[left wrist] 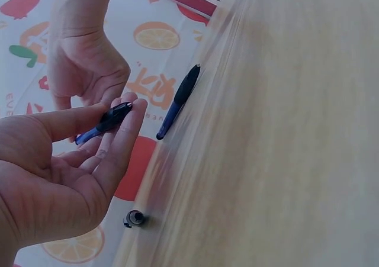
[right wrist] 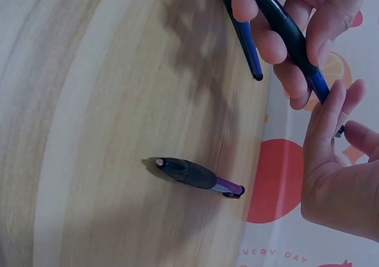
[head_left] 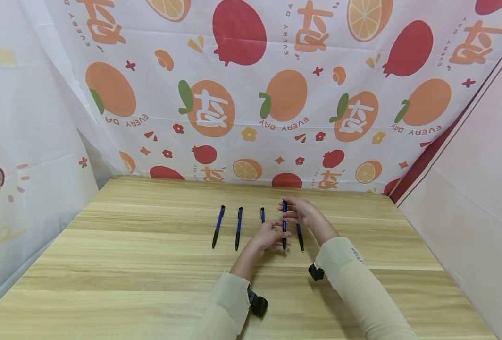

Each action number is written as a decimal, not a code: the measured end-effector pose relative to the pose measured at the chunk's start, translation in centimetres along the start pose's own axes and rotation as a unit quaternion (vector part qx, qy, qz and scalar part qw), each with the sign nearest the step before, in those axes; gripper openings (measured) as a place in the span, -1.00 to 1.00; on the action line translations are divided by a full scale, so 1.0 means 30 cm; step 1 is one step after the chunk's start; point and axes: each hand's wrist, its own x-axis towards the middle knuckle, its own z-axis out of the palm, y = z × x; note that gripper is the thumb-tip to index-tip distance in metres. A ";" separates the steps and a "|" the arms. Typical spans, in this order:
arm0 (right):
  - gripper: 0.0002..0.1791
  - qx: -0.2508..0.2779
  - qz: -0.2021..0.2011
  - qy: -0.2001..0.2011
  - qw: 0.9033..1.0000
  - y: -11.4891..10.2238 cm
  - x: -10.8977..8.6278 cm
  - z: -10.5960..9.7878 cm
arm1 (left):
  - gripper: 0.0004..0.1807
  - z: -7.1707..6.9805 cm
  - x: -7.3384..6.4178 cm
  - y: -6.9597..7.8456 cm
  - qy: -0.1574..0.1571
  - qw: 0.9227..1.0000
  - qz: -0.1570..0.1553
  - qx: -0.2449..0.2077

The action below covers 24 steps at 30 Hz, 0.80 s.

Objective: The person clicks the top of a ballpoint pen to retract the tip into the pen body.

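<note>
Several blue pens with black grips lie in a row on the wooden table. Both hands hold one pen just above the table. My left hand pinches its black grip end between thumb and fingertips. My right hand pinches the blue far end. Two pens lie to the left. A third pen is partly hidden by the left hand. Another pen lies under my right hand.
Printed fruit cloth hangs along the table's far edge, and plain white sheets close both sides. Small black cameras sit on both wrists. Bare wood stretches from the pens to the near edge.
</note>
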 end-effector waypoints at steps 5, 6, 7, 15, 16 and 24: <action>-0.52 -0.001 -0.002 -0.003 1.000 0.000 0.003 0.003 | -0.60 -0.001 -0.002 0.003 0.007 1.000 0.002 0.009; -0.51 0.000 0.000 -0.001 1.000 0.000 0.004 0.004 | -0.60 -0.001 -0.003 0.003 0.007 1.000 0.002 0.011; -0.51 0.001 0.000 0.002 1.000 -0.001 0.005 0.005 | -0.60 -0.001 -0.003 0.004 0.007 1.000 0.002 0.011; -0.44 0.001 0.009 0.030 1.000 -0.003 0.011 0.016 | -0.60 0.000 -0.003 0.006 0.007 1.000 0.007 0.013; -0.43 0.001 0.010 0.033 0.999 -0.003 0.011 0.017 | -0.60 0.001 -0.003 0.006 0.007 1.000 0.007 0.013; -0.47 0.002 0.003 0.041 0.999 -0.001 0.005 0.023 | -0.62 0.002 -0.001 -0.002 0.007 1.000 0.014 0.011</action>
